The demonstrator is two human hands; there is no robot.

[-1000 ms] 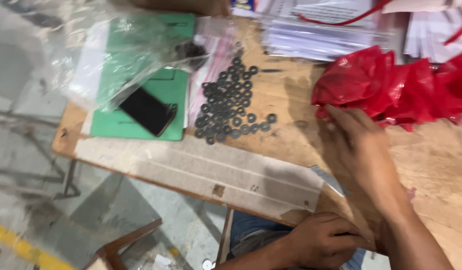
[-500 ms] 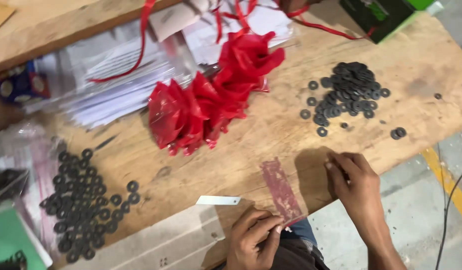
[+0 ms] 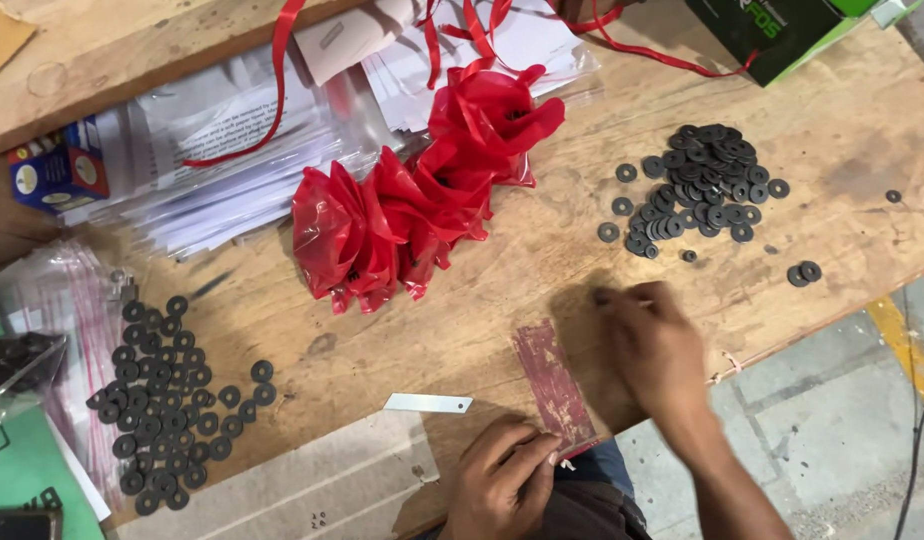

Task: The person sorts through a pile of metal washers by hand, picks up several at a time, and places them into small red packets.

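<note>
My right hand (image 3: 654,345) reaches over the wooden table (image 3: 862,130), its fingertips pinched on a small black washer (image 3: 602,297) lying on the wood. Past it, at the far right, lies a pile of black washers (image 3: 704,190). My left hand (image 3: 497,478) rests at the table's near edge with its fingers curled shut; nothing shows in it. Its fingertips are next to a worn red strip (image 3: 554,385). A bunch of red plastic bags (image 3: 417,210) lies in the middle of the table.
A second spread of black washers (image 3: 167,400) lies at the left beside clear zip bags (image 3: 67,300). A small metal blade (image 3: 429,403) lies near the front edge. Stacked papers in plastic (image 3: 222,150), red ribbon (image 3: 282,70), a small blue box (image 3: 57,175) and a green-black box (image 3: 772,30) line the back.
The view swung right from the left washer pile to the table's middle. Over the last half second my right hand slid up and left onto a lone washer; my left hand stayed.
</note>
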